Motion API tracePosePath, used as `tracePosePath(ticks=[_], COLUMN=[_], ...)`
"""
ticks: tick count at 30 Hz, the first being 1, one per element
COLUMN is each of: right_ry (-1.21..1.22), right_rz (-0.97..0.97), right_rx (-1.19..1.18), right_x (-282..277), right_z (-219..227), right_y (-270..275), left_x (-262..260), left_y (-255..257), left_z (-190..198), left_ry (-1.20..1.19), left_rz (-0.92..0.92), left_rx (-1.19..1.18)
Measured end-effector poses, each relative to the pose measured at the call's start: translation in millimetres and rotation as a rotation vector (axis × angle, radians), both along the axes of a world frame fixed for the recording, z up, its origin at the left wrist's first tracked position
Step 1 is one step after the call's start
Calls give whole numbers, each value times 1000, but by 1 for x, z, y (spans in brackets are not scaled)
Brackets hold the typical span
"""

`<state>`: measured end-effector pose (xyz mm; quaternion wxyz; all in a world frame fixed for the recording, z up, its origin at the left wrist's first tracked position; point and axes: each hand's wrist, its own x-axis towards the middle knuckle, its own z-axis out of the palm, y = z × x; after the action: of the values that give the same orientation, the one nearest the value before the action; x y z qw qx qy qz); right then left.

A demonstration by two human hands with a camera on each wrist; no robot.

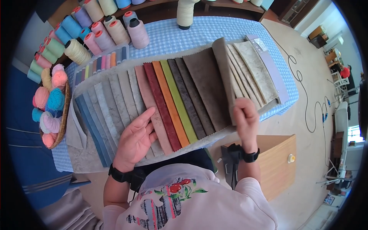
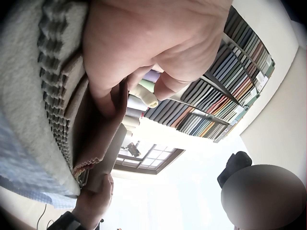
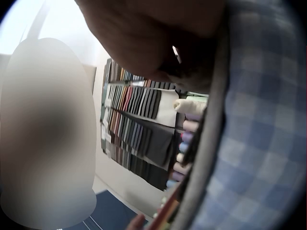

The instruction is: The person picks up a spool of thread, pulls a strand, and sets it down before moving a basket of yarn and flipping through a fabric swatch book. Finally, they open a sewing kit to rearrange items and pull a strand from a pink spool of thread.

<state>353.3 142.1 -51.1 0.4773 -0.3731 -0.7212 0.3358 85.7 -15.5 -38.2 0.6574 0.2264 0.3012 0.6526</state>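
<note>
A fabric swatch book lies spread across the table, its pinked-edge leaves running from blue and grey through a pink swatch (image 1: 145, 99), red, orange and green to dark brown. My right hand (image 1: 246, 115) pinches the near edge of a raised brown swatch (image 1: 224, 73), which stands curled up beside the cream swatches (image 1: 255, 67). My left hand (image 1: 134, 140) rests at the near edge by the grey and pink leaves, fingers loosely extended. In the left wrist view, one finger reaches behind a leaf (image 2: 115, 129) while the thumb stands apart from it.
A blue checked cloth (image 1: 161, 32) covers the table. Thread cones (image 1: 138, 34) crowd the back left, near a wicker basket of yarn balls (image 1: 50, 103). One cream cone (image 1: 185, 15) stands at the back. A wooden box (image 1: 276, 165) is below at right; cables (image 1: 303, 84) cross the floor.
</note>
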Motion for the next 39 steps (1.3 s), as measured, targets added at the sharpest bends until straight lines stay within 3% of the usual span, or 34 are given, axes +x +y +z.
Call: tracePosePath(ticks=[3, 7, 13, 15, 19, 23, 25, 39], right_ry=[-280, -406, -344, -545, -585, -486, -103, 492], right_rz=[28, 116, 17, -58, -141, -83, -150, 8], right_rx=[293, 350, 175, 403, 405, 267, -324, -614], right_x=[-20, -24, -16, -17, -11, 10, 25, 38], right_z=[3, 7, 16, 20, 20, 12, 14, 8], right_y=[-9, -13, -11, -9, -5, 16, 26, 32], left_x=[0, 0, 0, 0, 0, -1, 0, 0], left_y=[0, 0, 0, 1, 0, 0, 0, 0], left_z=[-1, 0, 3, 2, 0, 1, 1, 1], left_ry=[-3, 2, -20, -14, -6, -5, -11, -26], left_rz=[1, 8, -3, 1, 2, -8, -8, 0], left_rx=[-1, -7, -1, -8, 12, 15, 16, 17])
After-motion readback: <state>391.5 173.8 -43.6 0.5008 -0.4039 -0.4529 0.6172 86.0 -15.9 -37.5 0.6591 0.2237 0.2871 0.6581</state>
